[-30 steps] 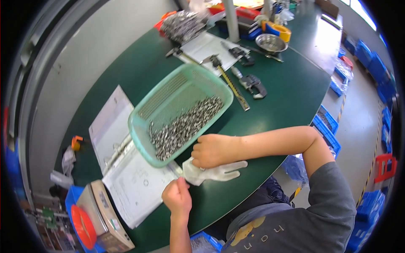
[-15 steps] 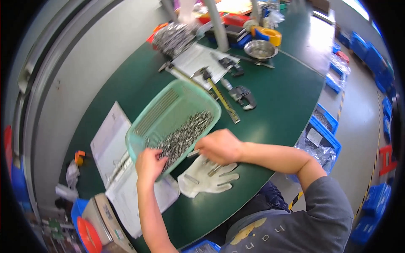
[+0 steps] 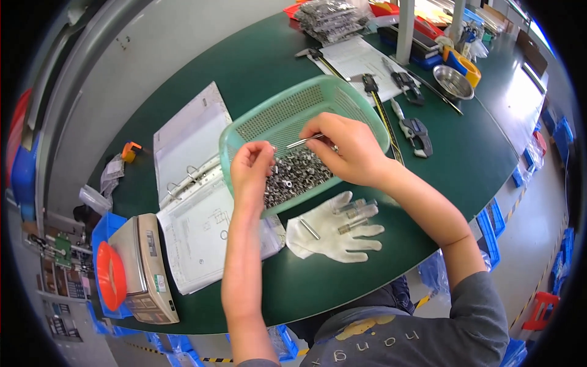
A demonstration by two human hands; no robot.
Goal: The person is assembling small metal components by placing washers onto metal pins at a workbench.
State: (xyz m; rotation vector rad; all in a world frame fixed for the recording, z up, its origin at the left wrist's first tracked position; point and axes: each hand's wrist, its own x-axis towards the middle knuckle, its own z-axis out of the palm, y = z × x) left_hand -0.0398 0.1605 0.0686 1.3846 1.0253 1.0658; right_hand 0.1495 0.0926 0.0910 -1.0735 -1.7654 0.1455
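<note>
Over a green plastic basket (image 3: 264, 122), my right hand (image 3: 351, 150) grips a thin, shiny metal pin (image 3: 299, 143) that points toward my left hand. My left hand (image 3: 252, 166) pinches what looks like a small metal part at its fingertips, mostly hidden. Below both hands lies a heap of small metal parts (image 3: 299, 180) in the basket's near half. In front of the basket, a white glove (image 3: 330, 241) rests flat on the table. On it are another metal pin (image 3: 310, 229) and several short clear tubes or cylinders (image 3: 354, 209).
An open ring binder (image 3: 192, 140) lies left of the basket, beside a scale (image 3: 150, 263) with a red bowl (image 3: 111, 276). Calipers (image 3: 379, 104), a micrometer (image 3: 413, 131) and a steel bowl (image 3: 452, 82) sit at the right and back. Bagged parts (image 3: 330, 21) are stacked at the far edge.
My right hand has moved up from beside the glove to above the basket, bringing the pin near my left hand. My left hand has lifted from the heap. The view has shifted too.
</note>
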